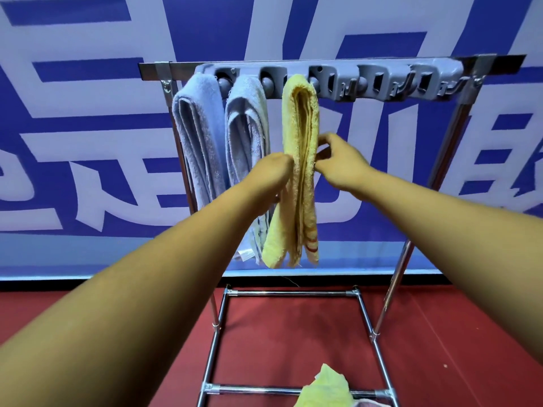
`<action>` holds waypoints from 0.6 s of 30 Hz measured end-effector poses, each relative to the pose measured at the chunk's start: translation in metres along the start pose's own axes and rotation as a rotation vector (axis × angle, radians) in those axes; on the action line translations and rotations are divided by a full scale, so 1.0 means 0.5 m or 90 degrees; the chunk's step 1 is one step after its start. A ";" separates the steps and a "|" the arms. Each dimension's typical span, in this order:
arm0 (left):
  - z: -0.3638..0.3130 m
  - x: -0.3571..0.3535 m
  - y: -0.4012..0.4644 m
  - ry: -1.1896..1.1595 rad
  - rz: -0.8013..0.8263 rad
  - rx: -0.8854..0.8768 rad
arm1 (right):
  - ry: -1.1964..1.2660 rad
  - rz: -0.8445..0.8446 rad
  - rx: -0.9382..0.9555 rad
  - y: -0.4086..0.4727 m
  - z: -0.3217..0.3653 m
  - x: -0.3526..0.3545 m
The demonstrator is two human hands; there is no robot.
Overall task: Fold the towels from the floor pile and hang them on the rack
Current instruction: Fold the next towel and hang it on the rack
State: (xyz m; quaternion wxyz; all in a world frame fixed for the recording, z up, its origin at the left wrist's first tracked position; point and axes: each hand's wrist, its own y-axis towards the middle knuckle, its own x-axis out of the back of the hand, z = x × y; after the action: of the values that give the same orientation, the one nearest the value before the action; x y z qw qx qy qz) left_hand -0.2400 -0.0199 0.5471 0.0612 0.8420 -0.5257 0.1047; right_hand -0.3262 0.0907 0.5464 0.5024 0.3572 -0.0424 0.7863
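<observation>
Yellow towel (301,171) hung folded third from the rack's (329,80) left end — left hand (274,171) and right hand (338,160) both pinched its edges mid-length, two blue towels (223,136) alongside.

L hand (271,168) bare | R hand (342,163) bare | forearms bare, no sleeves/watch/rings seen

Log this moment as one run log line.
yellow towel on rack | left hand and right hand grip it | pile remains
</observation>
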 end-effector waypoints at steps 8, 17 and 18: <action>0.153 0.018 -0.127 0.075 0.057 0.019 | -0.016 0.135 -0.037 -0.182 -0.064 -0.039; 0.380 -0.025 -0.226 0.044 0.021 0.134 | 0.056 0.214 -0.211 -0.369 -0.255 -0.169; 0.402 -0.032 -0.230 0.035 0.018 0.141 | 0.060 0.219 -0.222 -0.384 -0.273 -0.183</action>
State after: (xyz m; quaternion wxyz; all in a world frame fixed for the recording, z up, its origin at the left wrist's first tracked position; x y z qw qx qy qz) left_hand -0.1211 0.0019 0.3491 -0.0196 0.8331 -0.5206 0.1859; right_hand -0.2177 0.1737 0.3337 0.4164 0.2152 -0.2142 0.8570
